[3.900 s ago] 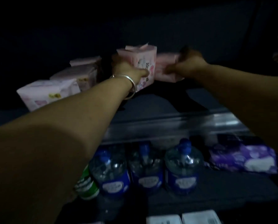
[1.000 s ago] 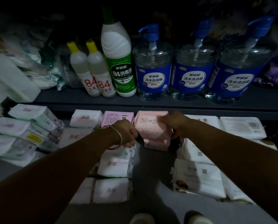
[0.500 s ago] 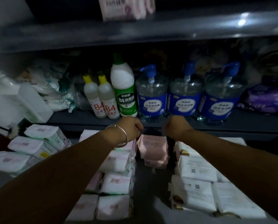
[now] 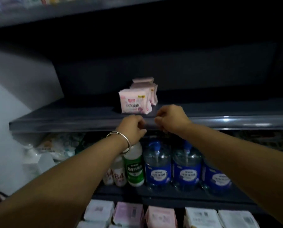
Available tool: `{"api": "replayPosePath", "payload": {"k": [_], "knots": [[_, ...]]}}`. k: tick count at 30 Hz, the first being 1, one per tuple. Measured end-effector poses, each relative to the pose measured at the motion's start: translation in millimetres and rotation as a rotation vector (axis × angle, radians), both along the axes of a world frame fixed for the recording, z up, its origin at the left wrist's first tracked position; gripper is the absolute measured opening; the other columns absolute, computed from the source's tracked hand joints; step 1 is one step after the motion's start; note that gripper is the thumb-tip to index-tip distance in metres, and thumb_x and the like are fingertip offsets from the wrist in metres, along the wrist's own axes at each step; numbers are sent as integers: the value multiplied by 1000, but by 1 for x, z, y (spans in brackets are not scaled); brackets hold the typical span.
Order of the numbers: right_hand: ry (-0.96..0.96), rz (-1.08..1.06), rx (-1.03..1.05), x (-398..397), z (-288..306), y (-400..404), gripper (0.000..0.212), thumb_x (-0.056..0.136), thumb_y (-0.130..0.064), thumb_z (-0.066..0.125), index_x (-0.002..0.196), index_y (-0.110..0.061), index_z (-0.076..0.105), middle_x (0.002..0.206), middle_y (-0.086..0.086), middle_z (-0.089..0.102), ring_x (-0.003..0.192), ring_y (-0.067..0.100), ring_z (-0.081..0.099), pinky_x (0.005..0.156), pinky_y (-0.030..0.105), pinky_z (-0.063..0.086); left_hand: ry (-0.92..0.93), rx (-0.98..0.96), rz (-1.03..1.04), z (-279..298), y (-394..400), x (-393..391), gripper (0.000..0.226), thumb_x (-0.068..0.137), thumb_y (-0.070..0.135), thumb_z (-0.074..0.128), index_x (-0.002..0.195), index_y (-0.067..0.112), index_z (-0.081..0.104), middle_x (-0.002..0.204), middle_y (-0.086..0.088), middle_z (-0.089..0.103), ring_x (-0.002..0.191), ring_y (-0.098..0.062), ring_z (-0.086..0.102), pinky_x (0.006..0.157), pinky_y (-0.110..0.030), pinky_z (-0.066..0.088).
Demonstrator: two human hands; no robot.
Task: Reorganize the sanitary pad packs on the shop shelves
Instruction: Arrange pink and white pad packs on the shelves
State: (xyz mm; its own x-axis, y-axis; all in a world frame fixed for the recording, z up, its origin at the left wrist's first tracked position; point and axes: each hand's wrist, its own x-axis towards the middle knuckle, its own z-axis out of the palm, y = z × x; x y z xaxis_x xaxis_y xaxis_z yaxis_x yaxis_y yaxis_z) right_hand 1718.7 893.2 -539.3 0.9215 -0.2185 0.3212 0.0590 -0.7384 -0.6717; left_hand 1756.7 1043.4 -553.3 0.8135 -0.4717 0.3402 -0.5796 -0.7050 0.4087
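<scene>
A short row of pink sanitary pad packs (image 4: 135, 102) stands on the dark middle shelf (image 4: 71, 124), one behind another, the front pack facing me. My left hand (image 4: 132, 127), with a silver bangle on the wrist, is raised in front of the shelf's front edge, fingers curled and holding nothing. My right hand (image 4: 170, 117) is level with it, just right of the front pack and a little below it, also curled and holding nothing. More pink packs (image 4: 129, 214) and white packs (image 4: 201, 218) lie on the bottom shelf.
On the shelf below stand a green-labelled white bottle (image 4: 134, 168), small "84" bottles (image 4: 119, 175) and blue-labelled pump jugs (image 4: 158, 168). Bagged goods (image 4: 61, 145) sit at its left. A top shelf edge (image 4: 55, 15) runs overhead. A pale wall (image 4: 9, 99) is at left.
My view and both hands have risen from the bottom shelf's packs to the middle shelf edge. The pink pack held a second ago stays below, and both hands are without a pack.
</scene>
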Motion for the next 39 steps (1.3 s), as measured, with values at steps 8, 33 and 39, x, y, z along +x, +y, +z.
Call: {"api": "replayPosePath", "payload": {"k": [8,33,39], "knots": [[-22,-117,-112,91,36,-21,32,85,-18,64,114,-7,56,113,15,61,100,29,60,74,30,46,-265,232,122,58,3,75,79,72,32,76,137,20,32,133,-3,31,123,-23,31,100,-35,29],[89,7,45,163,34,-40,52,79,-11,70,119,-15,38,103,4,54,82,21,61,62,26,51,-191,625,-18,74,-23,127,103,61,29,85,143,19,23,135,-4,32,123,-22,32,102,-31,31],[-109,-140,-36,119,50,-40,68,72,-20,79,124,0,41,124,17,51,110,30,55,80,30,45,-362,509,18,94,-11,85,95,58,38,83,134,17,30,126,-5,33,116,-24,32,98,-38,31]]}}
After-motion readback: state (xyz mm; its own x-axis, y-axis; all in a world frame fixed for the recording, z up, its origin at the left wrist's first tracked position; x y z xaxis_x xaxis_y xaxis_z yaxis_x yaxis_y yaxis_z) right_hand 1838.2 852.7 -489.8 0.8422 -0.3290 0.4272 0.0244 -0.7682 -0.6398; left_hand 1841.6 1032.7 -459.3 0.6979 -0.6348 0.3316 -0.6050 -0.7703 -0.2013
